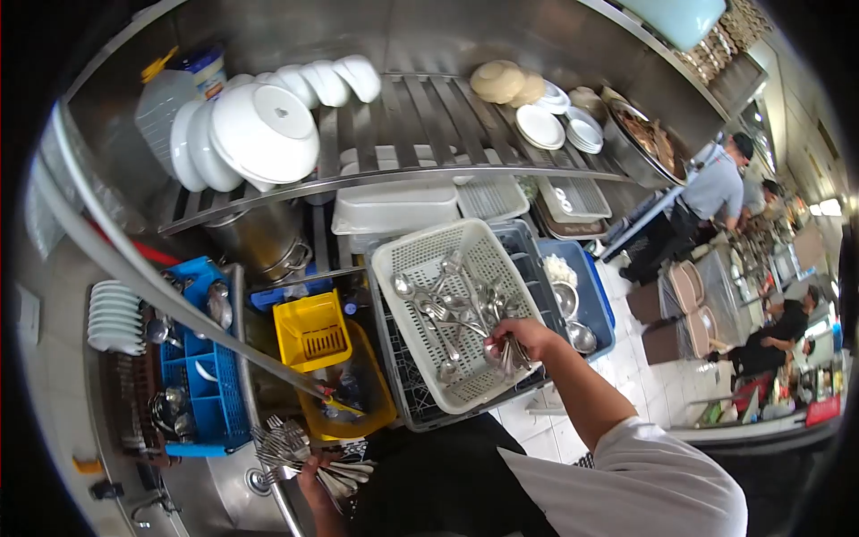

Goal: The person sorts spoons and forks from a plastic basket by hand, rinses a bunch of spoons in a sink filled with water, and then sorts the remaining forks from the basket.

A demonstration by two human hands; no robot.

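My left hand (315,481) is wrapped round a bunch of forks (284,442) at the lower left, over the sink's edge; their tines point up and left, handles to the right. My right hand (519,338) is closed on a bunch of spoons (508,360) at the right side of a white perforated basket (407,353). More loose spoons (443,309) lie scattered inside that basket. It rests on a grey dish rack (394,391). Beside the rack are a small yellow basket (313,331) and a larger yellow bin (371,416).
A blue cutlery holder (204,407) stands left beside the sink (192,488). White bowls (266,134) and plates (540,127) sit on a slatted metal shelf (416,116) above. A blue tub (591,286) is right of the basket. Two people (716,192) (774,336) are farther right.
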